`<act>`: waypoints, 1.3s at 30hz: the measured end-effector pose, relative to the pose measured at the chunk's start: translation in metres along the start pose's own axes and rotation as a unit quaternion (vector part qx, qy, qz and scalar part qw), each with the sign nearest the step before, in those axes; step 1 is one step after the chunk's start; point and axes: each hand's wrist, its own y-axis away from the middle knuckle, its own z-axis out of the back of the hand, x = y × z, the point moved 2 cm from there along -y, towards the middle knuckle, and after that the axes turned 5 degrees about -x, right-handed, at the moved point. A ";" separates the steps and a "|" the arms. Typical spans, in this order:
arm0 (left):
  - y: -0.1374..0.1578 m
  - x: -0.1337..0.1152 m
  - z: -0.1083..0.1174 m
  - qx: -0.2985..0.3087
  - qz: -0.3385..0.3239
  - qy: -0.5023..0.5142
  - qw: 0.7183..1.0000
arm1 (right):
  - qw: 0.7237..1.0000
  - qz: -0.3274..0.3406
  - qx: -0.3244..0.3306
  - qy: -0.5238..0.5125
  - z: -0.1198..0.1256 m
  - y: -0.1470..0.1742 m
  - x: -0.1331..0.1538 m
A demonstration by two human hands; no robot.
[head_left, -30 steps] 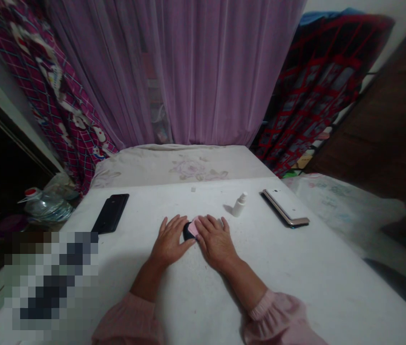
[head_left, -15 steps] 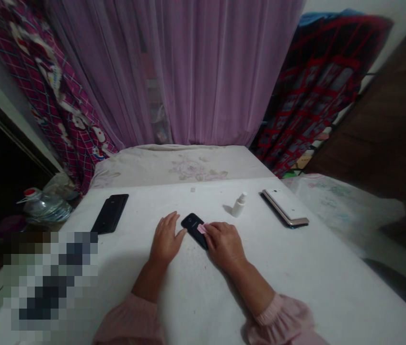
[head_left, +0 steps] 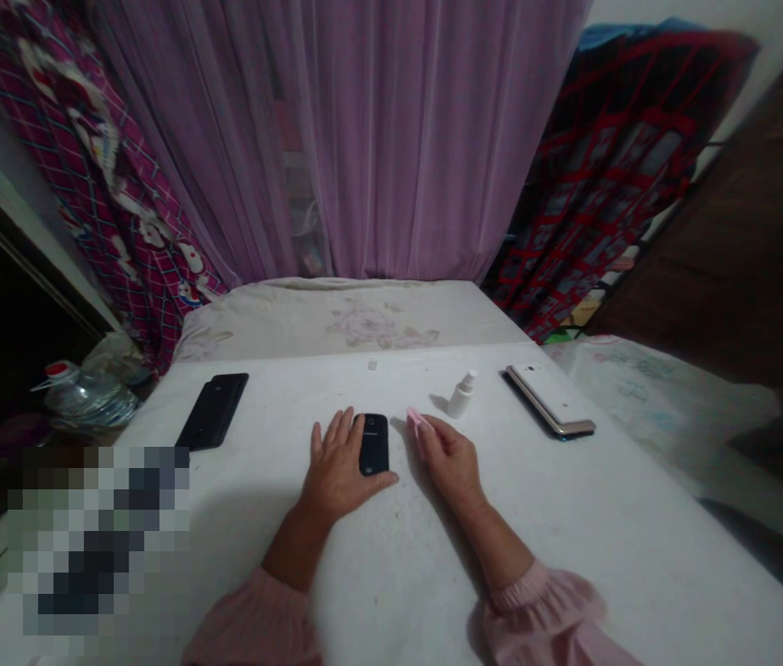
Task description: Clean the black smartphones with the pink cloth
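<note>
A dark phone (head_left: 375,449) with rounded corners lies flat on the white tabletop (head_left: 397,573) before me, pale lettering near its far end and a small round mark near its close end. My left hand (head_left: 346,462) is at its left edge, fingers slightly apart and overlapping that side, thumb stretched along its near end. Right of the phone and apart from it, my right hand (head_left: 447,458) pinches a pink cloth (head_left: 414,419) between thumb and fingers, its end showing past the fingertips. A white bottle (head_left: 460,398) stands nearby.
</note>
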 end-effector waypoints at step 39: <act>0.004 0.022 0.002 -0.045 -0.057 0.043 0.996 | 0.922 0.238 0.156 0.263 -0.027 0.022 0.020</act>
